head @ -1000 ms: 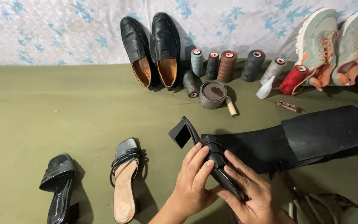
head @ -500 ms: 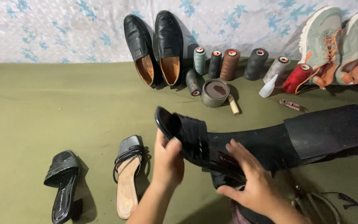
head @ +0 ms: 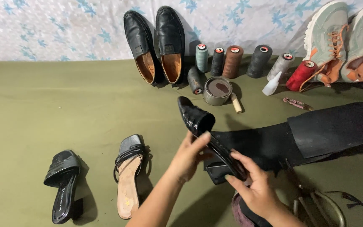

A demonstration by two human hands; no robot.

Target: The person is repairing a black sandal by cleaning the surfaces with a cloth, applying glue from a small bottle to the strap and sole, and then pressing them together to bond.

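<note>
Item: black glossy shoe [head: 202,126], held sole-down above the olive cloth floor [head: 64,109], just in front of the round tin [head: 217,90], left hand [head: 188,155] clamped at mid-sole and right hand [head: 253,185] closed around the heel end, steadying it for close viewing.

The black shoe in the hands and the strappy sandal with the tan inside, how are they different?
The black shoe is lifted off the cloth, held by the left hand and right hand; the strappy sandal lies flat, untouched. The black shoe has a glossy closed toe; the strappy sandal has thin straps and an open tan insole. Both have black uppers.
</note>
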